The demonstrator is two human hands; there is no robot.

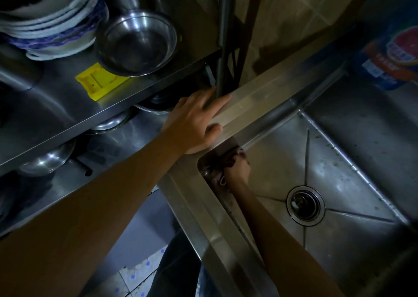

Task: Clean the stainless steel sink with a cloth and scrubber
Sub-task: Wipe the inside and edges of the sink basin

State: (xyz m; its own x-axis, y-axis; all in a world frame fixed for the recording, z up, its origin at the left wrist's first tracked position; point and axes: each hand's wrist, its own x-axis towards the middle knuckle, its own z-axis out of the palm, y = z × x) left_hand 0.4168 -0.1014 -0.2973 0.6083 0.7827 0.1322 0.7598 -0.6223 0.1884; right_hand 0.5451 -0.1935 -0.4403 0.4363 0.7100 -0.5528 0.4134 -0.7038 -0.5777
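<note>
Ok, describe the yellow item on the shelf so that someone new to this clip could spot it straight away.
Start at the steel shelf left of the sink. On it stands an empty steel bowl; the yellow plastic piece lies partly under the bowl's near rim. It is the only brightly coloured thing among grey metalware.

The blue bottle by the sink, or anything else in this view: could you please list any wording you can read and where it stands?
Nothing can be quoted.
blue bottle: the red and white label carries rows of characters, too blurred to read.
yellow plastic piece: no lettering visible.
stacked plates: blue pattern only, no text.
</note>
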